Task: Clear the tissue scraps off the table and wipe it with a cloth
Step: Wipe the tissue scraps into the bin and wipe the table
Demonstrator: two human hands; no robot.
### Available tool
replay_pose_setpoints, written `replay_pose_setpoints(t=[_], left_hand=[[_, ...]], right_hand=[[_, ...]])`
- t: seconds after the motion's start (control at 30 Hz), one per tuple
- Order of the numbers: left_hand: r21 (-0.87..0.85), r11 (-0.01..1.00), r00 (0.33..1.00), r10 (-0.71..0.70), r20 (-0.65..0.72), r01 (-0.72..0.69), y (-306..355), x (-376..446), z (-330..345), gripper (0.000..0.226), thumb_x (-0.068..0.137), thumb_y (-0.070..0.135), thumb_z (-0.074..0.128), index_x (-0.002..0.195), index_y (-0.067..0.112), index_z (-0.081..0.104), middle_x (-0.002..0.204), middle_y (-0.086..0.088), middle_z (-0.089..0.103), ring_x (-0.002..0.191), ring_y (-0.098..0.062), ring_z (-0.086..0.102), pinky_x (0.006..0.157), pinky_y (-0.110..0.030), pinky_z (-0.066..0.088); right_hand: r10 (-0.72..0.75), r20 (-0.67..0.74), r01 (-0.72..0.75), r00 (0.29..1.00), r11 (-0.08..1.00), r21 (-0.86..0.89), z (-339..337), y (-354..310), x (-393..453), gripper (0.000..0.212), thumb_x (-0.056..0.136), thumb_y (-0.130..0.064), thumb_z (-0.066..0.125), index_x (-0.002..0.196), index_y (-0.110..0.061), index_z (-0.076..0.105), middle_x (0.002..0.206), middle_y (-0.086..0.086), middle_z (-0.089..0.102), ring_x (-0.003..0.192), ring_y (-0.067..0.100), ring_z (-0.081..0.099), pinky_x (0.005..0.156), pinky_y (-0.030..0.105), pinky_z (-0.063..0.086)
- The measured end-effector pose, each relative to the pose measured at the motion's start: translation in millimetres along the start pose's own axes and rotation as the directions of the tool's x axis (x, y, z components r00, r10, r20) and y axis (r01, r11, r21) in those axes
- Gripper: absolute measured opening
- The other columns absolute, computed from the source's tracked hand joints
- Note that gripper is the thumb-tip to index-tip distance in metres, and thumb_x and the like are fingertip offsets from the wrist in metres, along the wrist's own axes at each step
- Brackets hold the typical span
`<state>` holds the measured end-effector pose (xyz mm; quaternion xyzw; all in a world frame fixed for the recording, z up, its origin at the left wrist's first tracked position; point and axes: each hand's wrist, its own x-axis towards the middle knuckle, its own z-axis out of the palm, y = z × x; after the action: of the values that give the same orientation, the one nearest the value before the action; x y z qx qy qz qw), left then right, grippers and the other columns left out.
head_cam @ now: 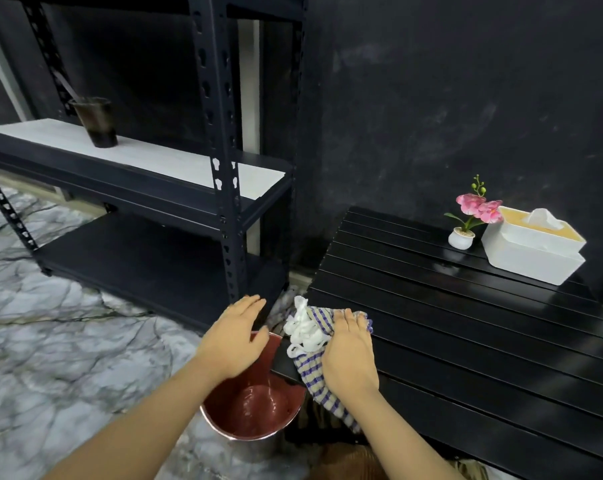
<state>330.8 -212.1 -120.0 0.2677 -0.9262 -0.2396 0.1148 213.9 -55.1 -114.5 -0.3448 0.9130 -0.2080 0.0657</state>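
Note:
A heap of white tissue scraps (305, 330) lies at the left edge of the black slatted table (466, 327). My right hand (350, 355) presses flat on a blue-and-white checked cloth (310, 375) that sits behind the scraps and droops over the table edge. My left hand (234, 337) grips the rim of a metal bin with a dark red inside (255, 407). The bin stands just below the table's left edge, under the scraps.
A white tissue box (532, 251) and a small white pot with pink flowers (463, 233) stand at the table's far right. A black metal shelf rack (220, 188) with a dark cup (97, 123) stands to the left. The floor (50, 334) is grey marble.

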Motion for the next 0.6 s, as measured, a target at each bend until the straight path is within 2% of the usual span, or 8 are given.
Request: replay_pose_setpoints(t=[0.13,0.3,0.4,0.47,0.6], left_hand=[[-0.008,0.999,0.999,-0.049,-0.022,0.049,-16,-4,-9,0.056,0.094,0.031,0.042,0.146,0.018,0.025,0.156,0.002,0.023,0.145,-0.013,0.013,0.116,-0.026,0.01],[-0.03,0.995,0.995,-0.099,-0.032,0.098,-19,-4,-14,0.055,0.094,0.028,0.041,0.146,0.016,0.026,0.155,-0.001,0.026,0.144,-0.014,0.015,0.117,-0.028,0.012],[-0.027,0.996,0.996,-0.087,-0.021,0.086,-12,-2,-13,0.055,0.095,0.028,0.04,0.146,0.017,0.026,0.156,0.0,0.025,0.145,-0.013,0.015,0.118,-0.029,0.012],[-0.029,0.997,0.997,-0.07,-0.017,0.07,-1,1,-9,0.054,0.095,0.028,0.04,0.146,0.018,0.026,0.156,0.001,0.025,0.144,-0.013,0.015,0.118,-0.029,0.013],[-0.032,1.0,1.0,-0.002,-0.008,0.002,31,8,7,0.054,0.095,0.029,0.041,0.146,0.019,0.027,0.156,0.003,0.025,0.144,-0.012,0.015,0.117,-0.026,0.014]], right_hand=[[-0.069,0.025,0.068,0.997,0.996,0.052,15,-35,13,0.064,0.09,0.0,0.035,0.147,-0.011,0.011,0.159,0.007,0.008,0.147,0.023,-0.002,0.121,0.034,0.002],[-0.177,0.05,0.16,0.983,0.958,0.237,18,-50,20,0.057,0.092,0.003,0.032,0.146,-0.012,0.02,0.157,0.005,0.017,0.147,0.017,0.005,0.119,0.025,0.004],[-0.109,0.017,0.089,0.994,0.885,0.458,6,-43,14,0.047,0.097,-0.003,0.031,0.143,-0.011,0.03,0.153,0.007,0.029,0.142,0.016,0.022,0.116,0.022,0.016],[-0.026,-0.027,0.036,0.999,0.841,0.54,-5,-34,9,0.043,0.098,-0.006,0.032,0.14,-0.012,0.035,0.149,0.006,0.036,0.136,0.015,0.034,0.111,0.02,0.024],[0.075,-0.119,-0.001,0.99,0.849,0.528,-28,-1,-2,0.042,0.097,-0.004,0.033,0.138,-0.008,0.038,0.145,0.01,0.04,0.133,0.019,0.04,0.113,0.027,0.029]])
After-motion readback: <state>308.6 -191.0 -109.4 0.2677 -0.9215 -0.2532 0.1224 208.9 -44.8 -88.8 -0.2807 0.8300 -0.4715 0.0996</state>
